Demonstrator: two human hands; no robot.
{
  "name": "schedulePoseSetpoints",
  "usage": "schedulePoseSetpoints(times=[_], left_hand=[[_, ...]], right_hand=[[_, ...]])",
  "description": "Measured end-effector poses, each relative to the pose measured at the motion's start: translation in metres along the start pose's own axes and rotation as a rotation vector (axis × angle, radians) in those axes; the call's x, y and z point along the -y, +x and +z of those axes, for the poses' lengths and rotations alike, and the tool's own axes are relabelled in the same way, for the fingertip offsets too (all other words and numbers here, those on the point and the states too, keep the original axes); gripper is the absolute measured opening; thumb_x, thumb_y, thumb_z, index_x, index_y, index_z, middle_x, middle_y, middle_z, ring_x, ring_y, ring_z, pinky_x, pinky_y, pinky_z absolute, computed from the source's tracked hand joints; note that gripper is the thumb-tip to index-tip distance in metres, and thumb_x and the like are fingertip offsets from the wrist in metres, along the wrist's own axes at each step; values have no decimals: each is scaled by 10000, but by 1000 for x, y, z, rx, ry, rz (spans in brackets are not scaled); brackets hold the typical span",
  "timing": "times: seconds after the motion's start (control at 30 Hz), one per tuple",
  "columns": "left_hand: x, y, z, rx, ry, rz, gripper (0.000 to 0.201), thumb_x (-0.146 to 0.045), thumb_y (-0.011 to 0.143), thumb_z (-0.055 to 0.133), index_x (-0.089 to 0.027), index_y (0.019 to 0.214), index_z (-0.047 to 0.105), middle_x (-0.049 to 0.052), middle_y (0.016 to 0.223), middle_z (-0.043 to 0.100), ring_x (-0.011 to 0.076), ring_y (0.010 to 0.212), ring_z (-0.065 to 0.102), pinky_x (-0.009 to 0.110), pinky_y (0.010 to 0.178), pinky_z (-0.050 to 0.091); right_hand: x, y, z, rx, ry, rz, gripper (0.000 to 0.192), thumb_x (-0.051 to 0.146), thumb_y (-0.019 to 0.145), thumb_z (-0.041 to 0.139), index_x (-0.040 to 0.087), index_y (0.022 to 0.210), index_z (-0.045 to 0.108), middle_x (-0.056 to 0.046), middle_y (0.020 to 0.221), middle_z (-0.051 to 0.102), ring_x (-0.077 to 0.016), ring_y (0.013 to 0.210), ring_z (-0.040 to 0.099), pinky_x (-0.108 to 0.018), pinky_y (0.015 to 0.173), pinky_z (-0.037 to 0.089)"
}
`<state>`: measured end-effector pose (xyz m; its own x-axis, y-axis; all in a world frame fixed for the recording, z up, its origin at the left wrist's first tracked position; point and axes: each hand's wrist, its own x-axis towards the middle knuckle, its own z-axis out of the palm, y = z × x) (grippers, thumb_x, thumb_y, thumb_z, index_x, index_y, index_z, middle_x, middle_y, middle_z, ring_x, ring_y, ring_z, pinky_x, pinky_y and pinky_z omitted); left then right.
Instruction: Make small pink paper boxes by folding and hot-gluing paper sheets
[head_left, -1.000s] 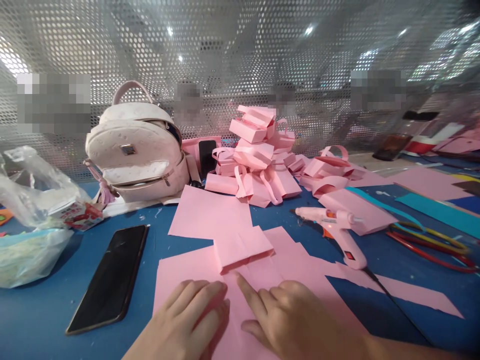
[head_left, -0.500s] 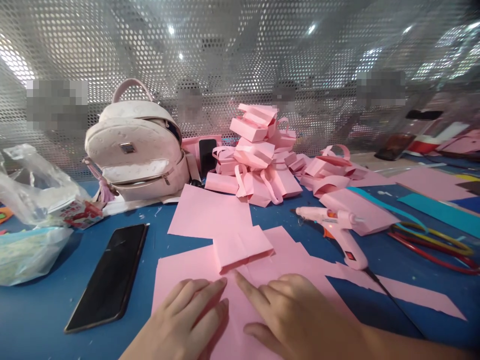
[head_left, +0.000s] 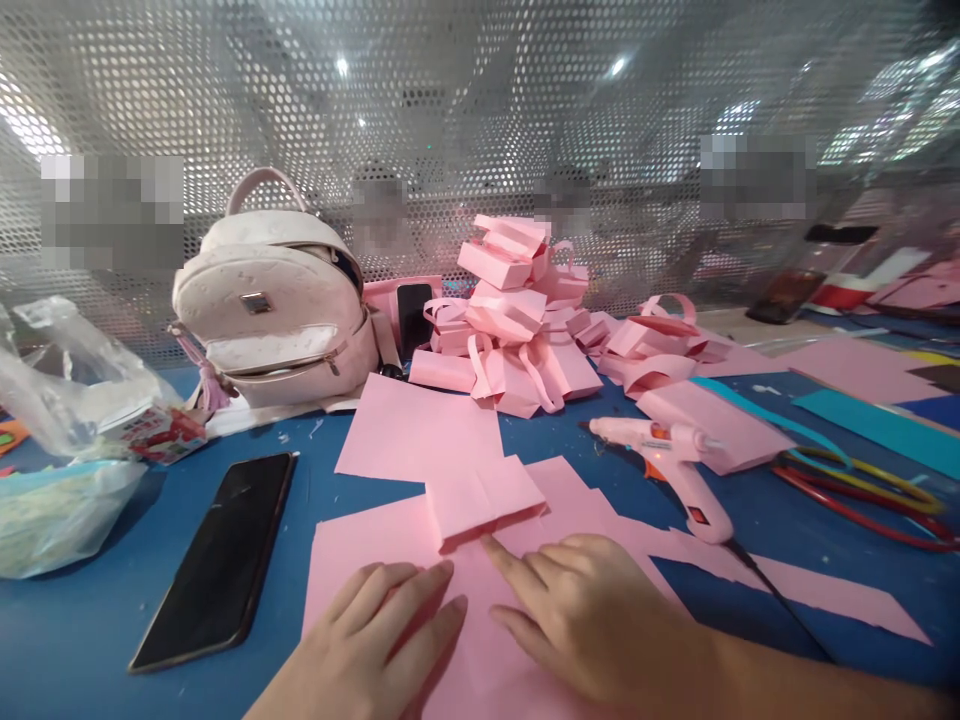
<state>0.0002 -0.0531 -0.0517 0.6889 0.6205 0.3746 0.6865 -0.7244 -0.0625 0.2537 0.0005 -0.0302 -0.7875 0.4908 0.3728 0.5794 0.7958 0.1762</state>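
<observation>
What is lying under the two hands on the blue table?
Both the left hand and the right hand lie flat on a pink paper sheet, which rests on the blue table. Whatever the palms cover on the paper cannot be seen.

Bare table (head_left: 75, 640) left of phone (head_left: 217, 555); glue gun (head_left: 671, 465) rightward.
</observation>
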Motion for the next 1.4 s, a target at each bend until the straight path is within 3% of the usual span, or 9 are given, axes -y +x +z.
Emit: schedulePoseSetpoints(times=[0.17,0.5,0.73,0.87,1.0,1.17,1.27,1.4], left_hand=[[-3,1,-3,-5,-4,-18,405,-285,1079,307,-167,1322,608,119,1322,645,268,1086,575,414,899,559],[-1,0,-3,8,-29,-8,391,-310,1068,357,-161,1342,593,128,1336,636,270,1102,570,414,916,557],[-2,0,-3,-27,-37,-10,366,-260,1045,406,-152,1341,592,130,1323,642,271,1090,571,406,909,562],[-2,1,-2,-16,-28,-5,378,-212,1054,355,-152,1347,586,129,1318,647,268,1087,568,409,903,563],[-2,0,0,-29,-26,-6,372,-274,1047,397,-158,1344,588,138,1305,650,270,1076,572,412,891,571],[-1,-1,0,-30,-37,-10,369,-290,1041,417,-161,1343,586,136,1305,647,268,1082,579,400,903,568],[-1,-1,0,-34,-41,-10,357,-254,1036,417,-159,1334,589,135,1305,647,267,1082,582,398,906,566],[-2,0,-2,-29,-36,-19,369,-153,1017,399,-157,1334,589,130,1310,647,259,1088,579,392,916,565]], right_hand=[[7,2,-5,-39,-165,-63,366,390,952,599,75,1120,677,-21,630,683,-178,513,595,-356,525,323],[16,-7,-10,9,-347,-225,276,140,867,562,45,1085,702,-72,677,716,-183,511,560,-354,501,307],[11,-11,-18,-9,-216,-39,377,259,1034,363,64,1262,592,-2,574,622,-167,453,526,-369,491,243],[5,-11,-19,48,-369,-32,507,269,1084,164,46,1231,595,5,505,541,-190,407,495,-381,490,193],[6,-16,-7,125,-434,-32,486,287,1068,253,-7,1220,609,-17,502,553,-197,423,503,-376,494,192],[11,-22,0,69,-391,-93,378,205,999,401,-3,1214,633,-47,572,608,-189,487,503,-375,522,228],[12,-22,-3,78,-319,-134,400,214,1014,391,17,1303,585,-27,583,608,-179,478,485,-380,519,202],[11,-22,-2,106,-305,-65,493,314,1061,314,2,1402,487,0,543,567,-183,446,467,-384,511,157]])
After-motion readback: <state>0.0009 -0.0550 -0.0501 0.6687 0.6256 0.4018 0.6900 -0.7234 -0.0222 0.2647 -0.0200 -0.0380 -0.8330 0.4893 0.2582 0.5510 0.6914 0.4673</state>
